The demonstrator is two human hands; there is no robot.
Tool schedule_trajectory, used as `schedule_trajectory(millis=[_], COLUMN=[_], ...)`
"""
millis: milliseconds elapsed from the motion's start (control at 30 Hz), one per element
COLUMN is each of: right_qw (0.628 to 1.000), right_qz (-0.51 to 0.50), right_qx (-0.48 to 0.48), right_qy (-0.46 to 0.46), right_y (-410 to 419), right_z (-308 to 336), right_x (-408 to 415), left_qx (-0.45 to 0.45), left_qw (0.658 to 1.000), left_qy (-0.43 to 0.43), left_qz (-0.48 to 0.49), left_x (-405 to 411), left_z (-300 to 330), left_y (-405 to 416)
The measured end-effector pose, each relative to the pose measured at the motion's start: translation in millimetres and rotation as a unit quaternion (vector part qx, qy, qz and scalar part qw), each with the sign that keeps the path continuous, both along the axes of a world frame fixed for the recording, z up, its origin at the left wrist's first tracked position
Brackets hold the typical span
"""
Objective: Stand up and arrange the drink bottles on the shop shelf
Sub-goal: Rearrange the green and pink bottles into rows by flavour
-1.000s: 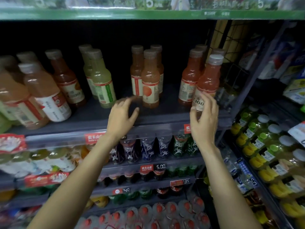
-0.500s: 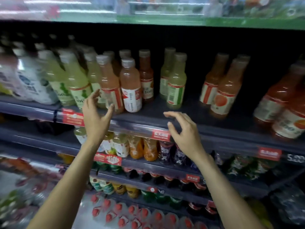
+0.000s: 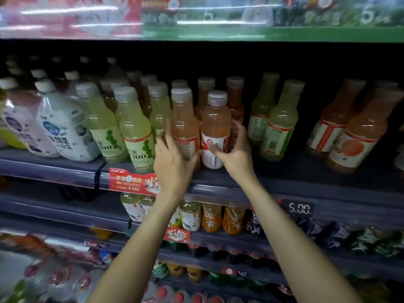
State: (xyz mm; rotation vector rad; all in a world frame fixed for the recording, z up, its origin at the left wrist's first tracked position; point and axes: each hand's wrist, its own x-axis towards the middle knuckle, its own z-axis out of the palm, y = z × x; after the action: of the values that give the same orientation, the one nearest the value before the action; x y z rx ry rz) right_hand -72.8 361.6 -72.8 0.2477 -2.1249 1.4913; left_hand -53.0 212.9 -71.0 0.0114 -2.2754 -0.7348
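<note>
**Two pink drink bottles gripped at the shelf front**

Both hands are raised to the upper shelf (image 3: 284,182), near its front edge. The left hand (image 3: 172,162) is wrapped round the lower part of an orange-pink bottle (image 3: 184,125), with fingers reaching up its left side and the thumb laid across the label. The right hand (image 3: 236,149) is curled round the paler pink bottle (image 3: 215,127) just to the right, with the thumb on its white label and the fingers bent behind its right side. Both bottles are seen upright, standing side by side and touching or nearly so; whether their bases rest on the shelf cannot be told, since the hands cover them.

To the left, a group of pale green bottles (image 3: 135,127) is ranged in rows, leaning slightly in the wide-angle view, and further left white bottles (image 3: 63,127) are stood. Behind the gripped pair, more orange bottles (image 3: 235,99) are lined up toward the far dark back. To the right, two green bottles (image 3: 279,123) are placed one behind the other, and well apart at the far right two orange bottles (image 3: 358,132) are seen.

A red promotion tag (image 3: 133,181) is fixed to the shelf edge below the left hand, and a price label (image 3: 299,208) reading 5.00 is shown on the rail beneath. Lower shelves are filled with further drinks, blurred.
</note>
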Motion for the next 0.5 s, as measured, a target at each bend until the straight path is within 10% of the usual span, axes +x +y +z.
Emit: schedule_trajectory(millis=[500], right_qw=[0.999], right_qz=[-0.007], right_qx=[0.047], right_qy=[0.02], right_y=[28.5], right_z=[4.0], right_x=[9.9], left_qx=[0.081], left_qw=[0.984], left_qy=[0.064], left_qz=[-0.144], left_x=[12.7], left_z=[-5.1], left_y=[-16.7])
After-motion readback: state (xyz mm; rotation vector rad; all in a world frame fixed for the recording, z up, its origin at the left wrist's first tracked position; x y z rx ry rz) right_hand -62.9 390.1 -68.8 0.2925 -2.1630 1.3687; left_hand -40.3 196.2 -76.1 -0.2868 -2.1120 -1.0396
